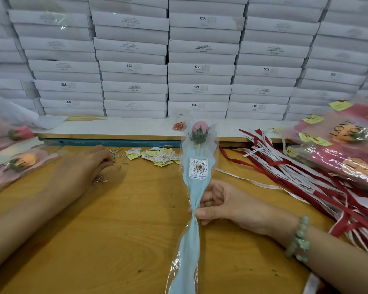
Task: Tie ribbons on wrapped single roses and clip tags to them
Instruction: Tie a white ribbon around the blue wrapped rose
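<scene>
The right hand [227, 206] had its fingers [204, 214] clamped on the wrapped rose [197, 187] at its gathered neck, mid-worktop [115, 230]; the blurred left hand [83, 166] was at the clips [117, 158], grip unclear. Better to hold that neck tight and lift one clip only

Bare table [119, 219] near middle-left is an open lane. Ribbons [285, 177] crowd the right, tags [157, 154] and clips [119, 166] sit ahead, wrapped roses [348, 166] are heaped at both edges — box stack [136, 71] walls off the back.
</scene>
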### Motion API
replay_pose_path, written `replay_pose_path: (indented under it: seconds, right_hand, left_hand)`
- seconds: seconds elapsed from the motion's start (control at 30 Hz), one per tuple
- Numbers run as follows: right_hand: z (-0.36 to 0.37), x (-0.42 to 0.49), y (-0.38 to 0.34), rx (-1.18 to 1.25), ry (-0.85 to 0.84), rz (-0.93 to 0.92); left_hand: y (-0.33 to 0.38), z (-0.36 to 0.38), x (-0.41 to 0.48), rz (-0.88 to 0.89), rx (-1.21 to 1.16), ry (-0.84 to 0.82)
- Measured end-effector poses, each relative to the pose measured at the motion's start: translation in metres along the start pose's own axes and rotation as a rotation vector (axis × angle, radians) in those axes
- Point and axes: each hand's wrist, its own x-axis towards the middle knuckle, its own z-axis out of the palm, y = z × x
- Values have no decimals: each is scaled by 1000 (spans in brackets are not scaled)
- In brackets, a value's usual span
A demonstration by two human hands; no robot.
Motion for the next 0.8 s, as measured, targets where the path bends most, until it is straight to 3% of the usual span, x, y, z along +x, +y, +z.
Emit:
replay_pose_path:
  seconds: [0.2, 0.37, 0.6, 0.8]
  right_hand:
    - [1, 0, 0, 16, 6, 0]
    - [0, 0, 1, 8, 15, 0]
    - [0, 2, 5, 22, 23, -15]
    - [-1, 4, 6, 18, 49, -18]
  left_hand:
    - [15, 0, 4, 1, -137, 173]
    - [61, -7, 7, 90, -407, 268]
    - [128, -4, -19, 210, -779, 21]
    - [131, 6, -27, 317, -751, -48]
